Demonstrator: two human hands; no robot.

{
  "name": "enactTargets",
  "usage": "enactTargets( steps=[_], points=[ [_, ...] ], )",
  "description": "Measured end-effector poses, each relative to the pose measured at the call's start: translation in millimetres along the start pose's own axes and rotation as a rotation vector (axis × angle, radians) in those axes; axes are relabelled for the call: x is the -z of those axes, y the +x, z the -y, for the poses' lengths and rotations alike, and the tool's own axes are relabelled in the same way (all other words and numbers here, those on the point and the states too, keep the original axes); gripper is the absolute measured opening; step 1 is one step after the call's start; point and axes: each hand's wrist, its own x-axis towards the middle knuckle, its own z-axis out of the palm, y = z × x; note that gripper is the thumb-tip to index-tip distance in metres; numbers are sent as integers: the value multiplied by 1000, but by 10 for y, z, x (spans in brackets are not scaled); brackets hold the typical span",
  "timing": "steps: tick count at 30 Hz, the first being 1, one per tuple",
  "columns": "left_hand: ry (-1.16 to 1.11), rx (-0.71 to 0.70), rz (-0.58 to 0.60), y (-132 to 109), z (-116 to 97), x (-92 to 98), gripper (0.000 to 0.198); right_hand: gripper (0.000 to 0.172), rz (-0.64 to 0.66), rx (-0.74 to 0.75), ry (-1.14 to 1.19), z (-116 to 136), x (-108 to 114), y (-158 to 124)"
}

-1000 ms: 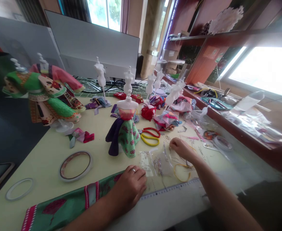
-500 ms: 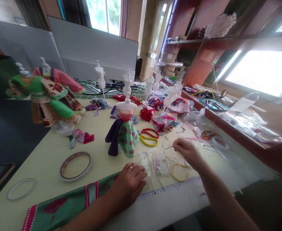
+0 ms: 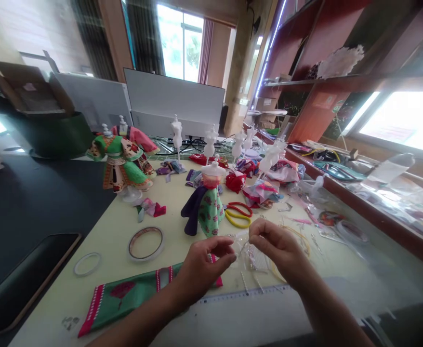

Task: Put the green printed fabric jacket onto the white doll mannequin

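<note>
My left hand [image 3: 206, 262] is raised over the end of a green fabric strip [image 3: 139, 284] with pink trim, thumb and fingertips apart. Close to its right, my right hand [image 3: 276, 243] is closed in a pinch. A thin, pale bit shows below its fingertips, too small to name. Under and between the hands lies a clear packet of small beads [image 3: 257, 260], partly covered. Behind them stands a small dress form [image 3: 213, 168] in a coral bodice, with a green floral and dark purple skirt. Scissors [image 3: 238, 220] with red and yellow handles lie beside it.
A tape roll [image 3: 145, 244] and a thinner ring [image 3: 87, 264] lie at left. A ruler [image 3: 233, 295] runs along the front. Dressed doll forms [image 3: 119, 161], bare white forms [image 3: 177, 132] and fabric scraps [image 3: 262, 192] stand or lie behind. A shelf ledge [image 3: 341, 202] borders the right.
My left hand has lifted from the table and its thumb and fingers have parted. My right hand has come left and nearer, close to the left. The view has turned left.
</note>
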Motion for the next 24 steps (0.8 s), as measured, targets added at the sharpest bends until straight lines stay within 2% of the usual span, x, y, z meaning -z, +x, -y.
enactTargets(
  steps=[5, 13, 20, 24],
  points=[
    [-48, 8, -16, -77, -105, 48, 19, 17, -1, 50, 12, 98, -101, 30],
    [-74, -5, -105, -144, -217, 90, 7, 17, -1, 62, 70, 154, -174, 40],
    [-52, -67, -145, -140, -264, 163, 12, 18, -14, 66, 81, 173, -196, 65],
    [36, -120, -223, -78, -328, 267, 13, 18, -49, 80, 102, 173, -251, 122]
  ],
)
